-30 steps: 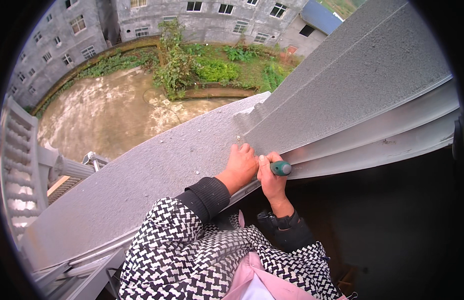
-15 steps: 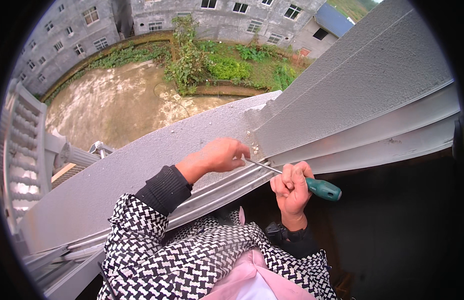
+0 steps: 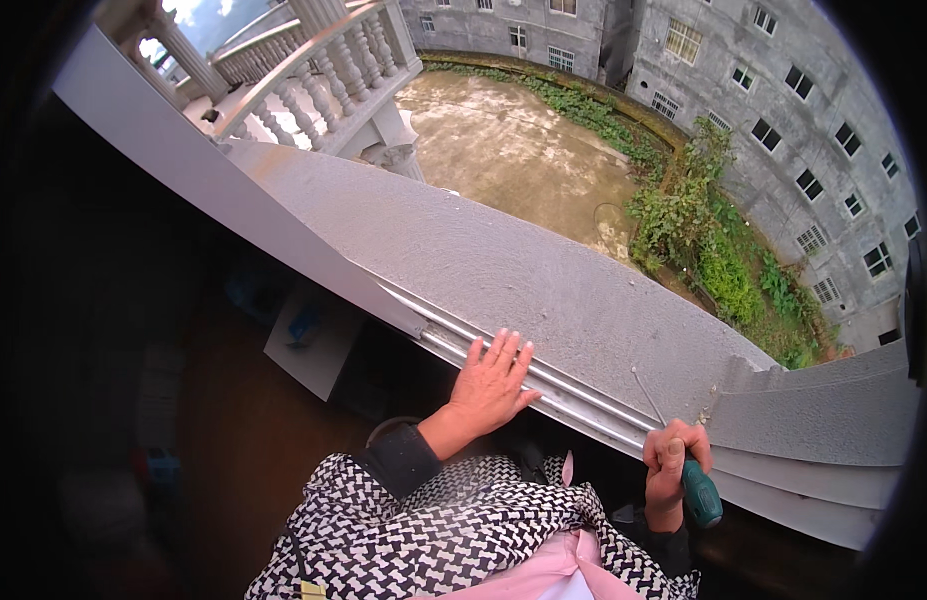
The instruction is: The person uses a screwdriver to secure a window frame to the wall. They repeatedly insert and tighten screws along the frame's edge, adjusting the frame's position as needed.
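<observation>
My right hand (image 3: 673,462) is closed around a screwdriver (image 3: 701,495) with a green handle. Its thin metal shaft points up and away, the tip over the grey sill (image 3: 543,265) near its right corner. My left hand (image 3: 488,385) lies flat with fingers spread on the metal window track (image 3: 583,398), holding nothing. The track runs slantwise along the inner side of the sill, with raised parallel rails. Small pale crumbs (image 3: 705,412) lie on the sill near the shaft.
A pale window frame (image 3: 253,215) rises at the left end of the track. Beyond the sill are a balustraded balcony (image 3: 333,85), a concrete yard (image 3: 513,140) far below, green plants (image 3: 728,270) and a grey building (image 3: 773,110). The room at lower left is dark.
The view has swung left. My left hand has left the screwdriver's tip and now rests flat on the track farther left. My right hand still grips the screwdriver, its handle now pointing more downward.
</observation>
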Available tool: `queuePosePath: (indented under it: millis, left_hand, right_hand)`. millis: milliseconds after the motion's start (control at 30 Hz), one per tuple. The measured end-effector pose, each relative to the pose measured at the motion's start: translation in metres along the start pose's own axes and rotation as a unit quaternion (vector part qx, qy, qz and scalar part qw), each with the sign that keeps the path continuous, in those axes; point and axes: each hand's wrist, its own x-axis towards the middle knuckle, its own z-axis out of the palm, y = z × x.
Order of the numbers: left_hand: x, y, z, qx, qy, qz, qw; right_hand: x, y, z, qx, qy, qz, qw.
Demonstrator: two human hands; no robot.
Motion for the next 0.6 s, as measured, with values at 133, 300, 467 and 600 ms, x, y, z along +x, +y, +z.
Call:
queuePosePath:
  millis: [133,300,467,600]
  left_hand:
    - [-0.056,-0.023,-0.031,-0.119,0.071,-0.144,0.980]
    - [-0.080,-0.029,-0.048,-0.132,0.230,-0.235,0.935]
    - [-0.069,-0.037,-0.029,-0.268,0.164,-0.152,0.937]
    - [-0.043,-0.057,-0.008,-0.238,0.187,0.005,0.953]
  right_hand:
    - [-0.006,0.006,-0.007,0.000,-0.053,0.002,0.999]
    - [-0.011,0.036,-0.014,-0.116,-0.042,-0.068,0.990]
    - [-0.021,0.074,-0.059,-0.317,-0.005,-0.074,0.945]
    - [-0.055,0.096,-0.099,-0.433,0.017,0.055,0.899]
